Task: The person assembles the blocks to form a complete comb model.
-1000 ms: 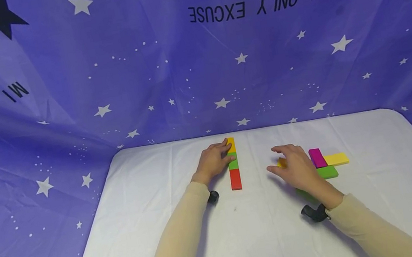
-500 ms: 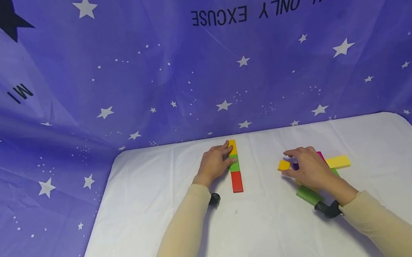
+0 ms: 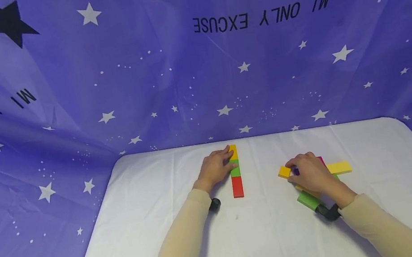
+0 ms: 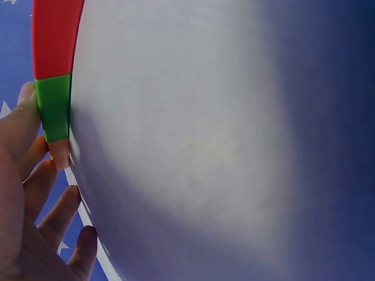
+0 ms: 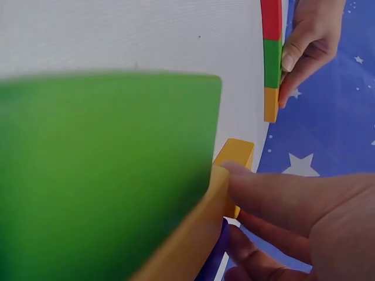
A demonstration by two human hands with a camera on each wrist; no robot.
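A red block (image 3: 237,187), a green block (image 3: 235,169) and an orange-yellow block (image 3: 233,153) form a straight column on the white table. My left hand (image 3: 214,169) rests along its left side, thumb at the green block and fingertips at the orange-yellow one. Over a cluster of blocks on the right, my right hand (image 3: 311,174) pinches a second orange-yellow block (image 3: 284,172) between thumb and finger. In the right wrist view, that block (image 5: 237,151) shows behind the thumb, with a purple block (image 5: 214,257) just below the fingers.
Partly covered by the right hand are a magenta block (image 3: 320,159), a light yellow block (image 3: 339,168) and a green block (image 3: 307,201). A further orange-yellow block (image 5: 187,234) lies close beside the green one. A purple star-printed cloth (image 3: 182,82) rises behind the table.
The right hand has shifted right from over the orange-yellow block, and its fingertips have closed on that block's right end. The left hand stays at the column.
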